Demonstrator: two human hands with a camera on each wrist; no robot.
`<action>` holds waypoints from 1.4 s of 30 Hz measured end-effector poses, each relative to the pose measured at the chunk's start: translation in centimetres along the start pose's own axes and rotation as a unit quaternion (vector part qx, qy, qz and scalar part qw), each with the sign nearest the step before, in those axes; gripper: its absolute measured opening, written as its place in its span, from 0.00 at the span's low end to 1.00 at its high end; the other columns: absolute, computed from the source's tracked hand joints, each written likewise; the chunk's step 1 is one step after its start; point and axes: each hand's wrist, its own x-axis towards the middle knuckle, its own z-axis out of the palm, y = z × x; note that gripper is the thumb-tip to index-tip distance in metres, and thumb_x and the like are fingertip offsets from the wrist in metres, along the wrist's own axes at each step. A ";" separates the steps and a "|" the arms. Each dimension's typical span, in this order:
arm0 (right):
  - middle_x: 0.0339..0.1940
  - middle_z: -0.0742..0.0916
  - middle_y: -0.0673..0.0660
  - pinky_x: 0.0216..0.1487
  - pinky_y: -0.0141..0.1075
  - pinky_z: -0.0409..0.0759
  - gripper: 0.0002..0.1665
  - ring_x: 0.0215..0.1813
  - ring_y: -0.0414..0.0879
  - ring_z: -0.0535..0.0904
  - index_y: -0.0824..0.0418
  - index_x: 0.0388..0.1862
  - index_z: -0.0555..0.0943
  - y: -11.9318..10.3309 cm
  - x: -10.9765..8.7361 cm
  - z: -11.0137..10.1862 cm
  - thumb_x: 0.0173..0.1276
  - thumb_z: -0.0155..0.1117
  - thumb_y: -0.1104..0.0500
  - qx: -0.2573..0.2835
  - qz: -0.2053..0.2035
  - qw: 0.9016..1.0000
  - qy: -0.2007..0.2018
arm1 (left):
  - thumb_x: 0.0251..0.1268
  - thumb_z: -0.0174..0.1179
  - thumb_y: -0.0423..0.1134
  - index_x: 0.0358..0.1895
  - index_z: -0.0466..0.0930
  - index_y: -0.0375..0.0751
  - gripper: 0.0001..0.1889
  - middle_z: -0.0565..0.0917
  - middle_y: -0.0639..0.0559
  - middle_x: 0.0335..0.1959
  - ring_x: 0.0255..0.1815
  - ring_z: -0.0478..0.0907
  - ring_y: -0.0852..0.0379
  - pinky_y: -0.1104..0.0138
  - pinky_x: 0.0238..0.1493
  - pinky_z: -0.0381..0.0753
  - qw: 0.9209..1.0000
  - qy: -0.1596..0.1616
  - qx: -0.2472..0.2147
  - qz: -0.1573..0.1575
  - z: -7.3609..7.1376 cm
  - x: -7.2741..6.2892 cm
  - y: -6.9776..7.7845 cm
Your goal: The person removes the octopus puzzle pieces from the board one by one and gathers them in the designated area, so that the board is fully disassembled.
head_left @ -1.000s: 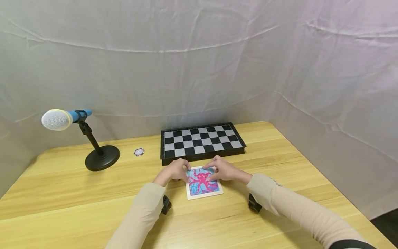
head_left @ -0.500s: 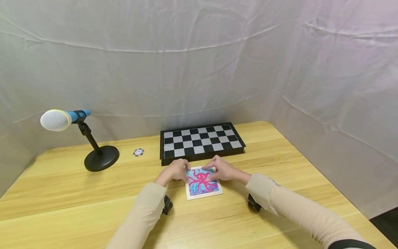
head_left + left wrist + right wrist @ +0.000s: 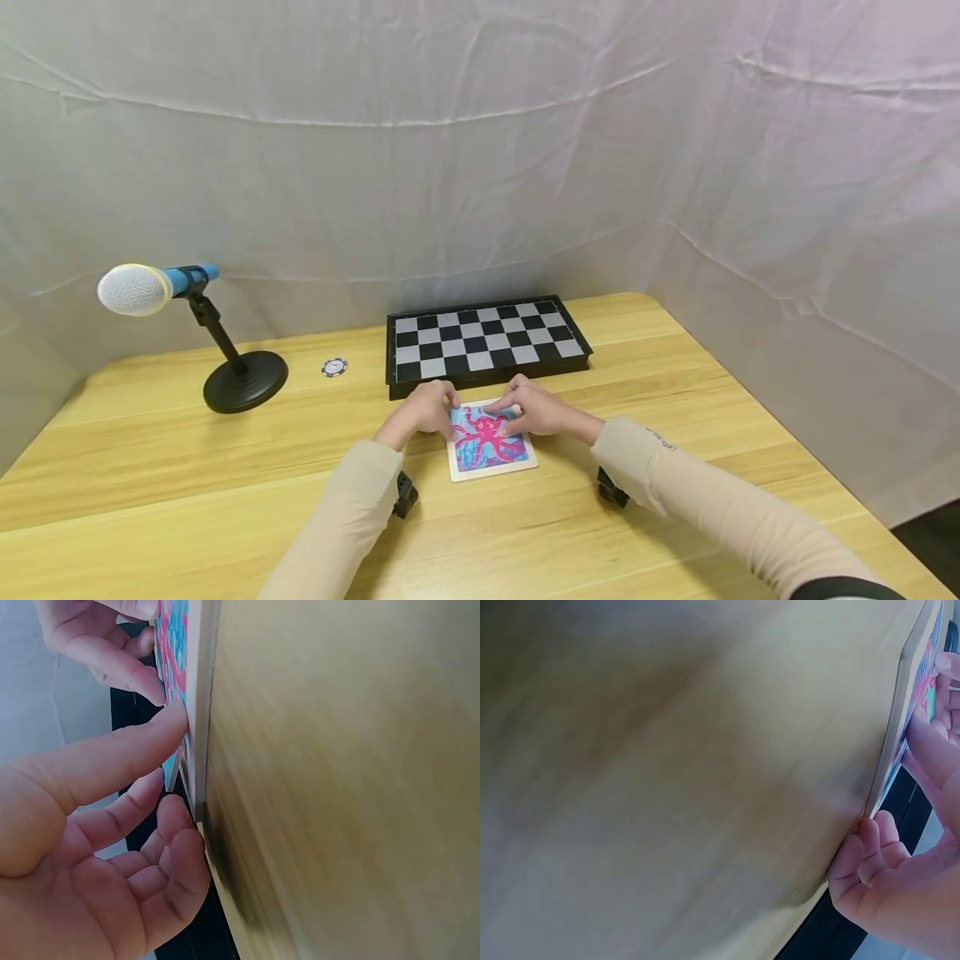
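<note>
Head view, white frame [image 3: 495, 474]: lies on the table [image 3: 187, 517] just below the centre of the frame, holding the octopus picture [image 3: 489, 450], pink on blue, within its rim.
Head view, left hand [image 3: 426, 410]: at the left edge of the octopus picture; thumb and forefinger touch it, the grip spread rather than clenched.
Head view, right hand [image 3: 542, 410]: at the upper right of the octopus picture; thumb and forefinger rest apart on its face, the grip spread.
Head view, chessboard [image 3: 487, 337]: a thick black case with a checkered top, just above the hands; its inside is hidden.
Head view, microphone [image 3: 142, 290]: seated in the clip of a black stand [image 3: 246, 382] at left.
Head view, poker chip [image 3: 334, 367]: flat on the table, right of the stand.
Left wrist view, white frame: its pale side runs down the upper middle, the octopus picture along its left.
Left wrist view, left hand: thumb and forefinger at the octopus picture, other fingers bent beside the rim; right hand at upper left.
Right wrist view, right hand: lower right, thumb on the octopus picture, other fingers bent near the white frame's lower end.
Right wrist view, left hand: partly visible at the right edge.
</note>
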 end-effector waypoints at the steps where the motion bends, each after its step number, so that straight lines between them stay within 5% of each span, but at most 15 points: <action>1: 0.36 0.72 0.53 0.36 0.33 0.65 0.21 0.41 0.44 0.63 0.59 0.48 0.80 0.0 0.0 0.0 0.52 0.69 0.60 0.000 0.000 1.000 0.000 | 0.34 0.72 0.27 0.31 0.74 0.37 0.18 0.73 0.48 0.30 0.30 0.67 0.54 0.67 0.31 0.69 1.000 0.001 -0.001 0.001 0.0 0.0 0.0; 12: 0.37 0.73 0.53 0.38 0.34 0.65 0.21 0.42 0.44 0.64 0.59 0.47 0.81 -0.1 0.1 0.1 0.52 0.69 0.59 0.001 0.004 1.000 0.001 | 0.38 0.70 0.28 0.21 0.76 0.37 0.10 0.74 0.52 0.22 0.26 0.66 0.57 0.70 0.27 0.68 0.998 0.020 -0.018 0.061 0.5 -0.3 0.0; 17: 0.37 0.72 0.53 0.39 0.34 0.64 0.22 0.42 0.44 0.64 0.60 0.47 0.81 -0.1 0.1 0.2 0.51 0.69 0.59 0.002 0.005 1.000 0.001 | 0.41 0.68 0.27 0.20 0.76 0.38 0.08 0.75 0.52 0.23 0.26 0.67 0.57 0.69 0.28 0.69 0.997 0.047 -0.034 0.049 0.4 -0.3 0.1; 42: 0.43 0.71 0.56 0.39 0.34 0.67 0.30 0.39 0.45 0.65 0.67 0.55 0.74 -0.3 -0.1 0.0 0.52 0.69 0.59 0.008 0.039 0.999 0.002 | 0.50 0.58 0.21 0.30 0.77 0.33 0.06 0.77 0.47 0.20 0.19 0.74 0.56 0.70 0.21 0.73 0.983 0.071 -0.163 0.036 -0.7 -1.1 -2.2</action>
